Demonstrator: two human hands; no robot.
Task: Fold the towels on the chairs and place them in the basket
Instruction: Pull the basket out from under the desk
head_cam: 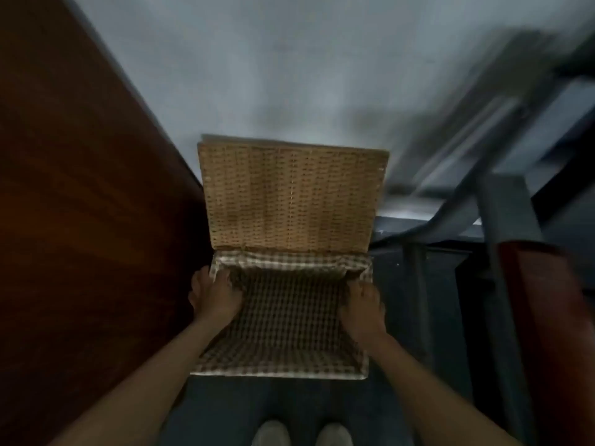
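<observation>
A wicker basket (283, 370) stands on the floor in front of me. Its woven lid (289, 194) is tipped up and back, showing a checked cloth lining inside. No towel shows in the basket. My left hand (214, 296) holds the left rim, fingers inside and thumb outside. On the opposite rim, my right hand (363, 309) holds in the same way. Both forearms reach down from the bottom of the view.
A dark brown wooden panel (80, 220) fills the left side, close to the basket. A blurred grey metal chair frame (502, 204) stands at the right, with a red-brown surface (541, 317) beside it. My two light shoes (302, 434) are just below the basket.
</observation>
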